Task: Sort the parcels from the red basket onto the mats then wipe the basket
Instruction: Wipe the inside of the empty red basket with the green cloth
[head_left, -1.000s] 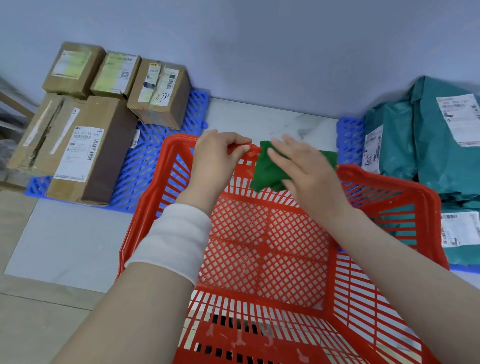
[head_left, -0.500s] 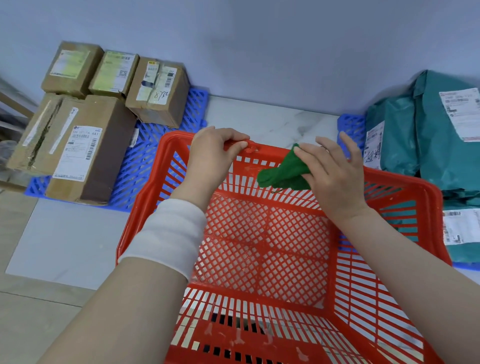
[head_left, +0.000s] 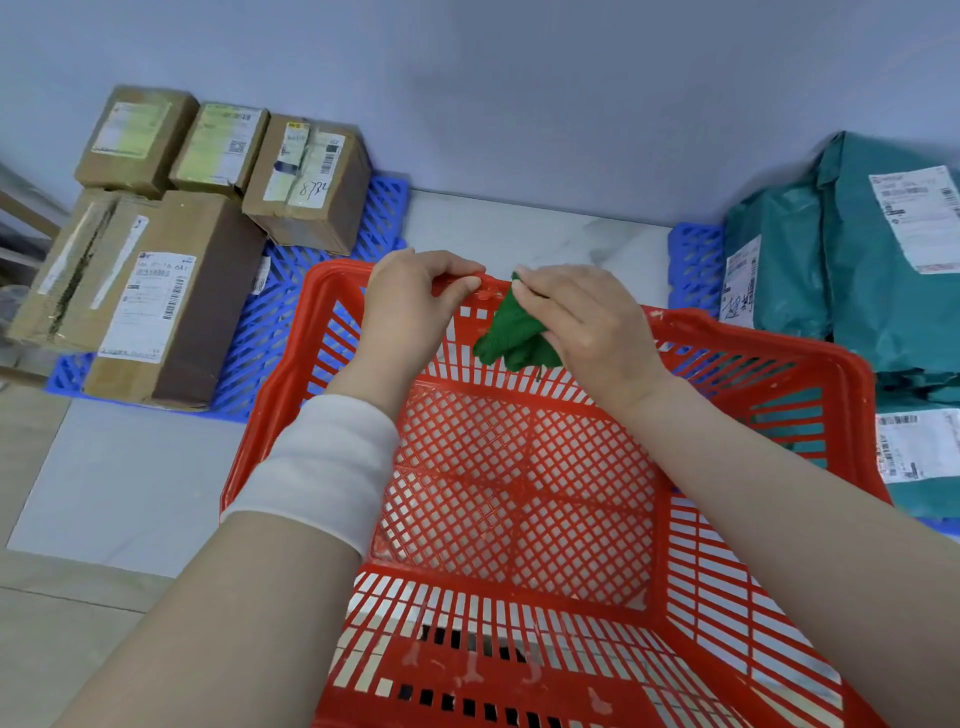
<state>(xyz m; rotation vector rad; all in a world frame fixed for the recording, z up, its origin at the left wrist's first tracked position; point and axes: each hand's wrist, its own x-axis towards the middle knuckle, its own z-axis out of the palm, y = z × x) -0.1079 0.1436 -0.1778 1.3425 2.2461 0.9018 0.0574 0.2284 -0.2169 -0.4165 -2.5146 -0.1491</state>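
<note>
The red basket (head_left: 769, 519) fills the middle of the view, and no parcels show inside it. My left hand (head_left: 410, 306) grips its far rim, thumb over the edge. My right hand (head_left: 582, 322) holds a crumpled green cloth (head_left: 514, 332) against the inside of that far wall, just right of my left hand. Several cardboard boxes (head_left: 156, 291) sit on the blue mat (head_left: 291, 322) at the left. Teal parcel bags (head_left: 862, 270) lie on a second blue mat (head_left: 693, 265) at the right.
A grey wall runs along the back. Pale marble floor (head_left: 545, 234) shows between the two mats, behind the basket. Light tiles (head_left: 119, 493) lie to the basket's left. A white bandage wraps my left forearm.
My right hand slid the green cloth right along the far wall, then back left toward my left hand. My left hand kept its grip on the rim.
</note>
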